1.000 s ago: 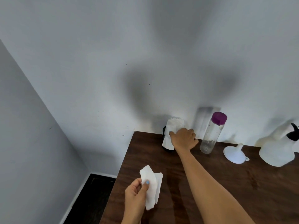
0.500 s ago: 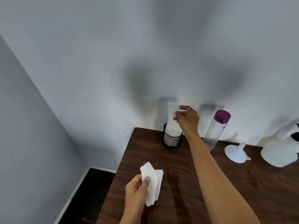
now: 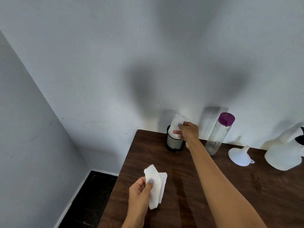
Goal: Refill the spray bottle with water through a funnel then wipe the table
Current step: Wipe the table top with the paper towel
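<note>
A grey-white wall [image 3: 148,55] rises behind the scene and meets a second wall [image 3: 24,129] at the left in a corner. Soft dark shadows [image 3: 143,88] lie across the back wall, along with a few small specks. Low at the left, a white skirting board [image 3: 74,198] runs along a strip of dark floor [image 3: 92,199].

Mesh cup [image 3: 174,143], water bottle [image 3: 217,137] and funnel [image 3: 238,155] crowd the table's [image 3: 230,195] back edge

Two tissues [image 3: 154,185], two bottles [image 3: 218,134], one funnel [image 3: 238,155]
</note>
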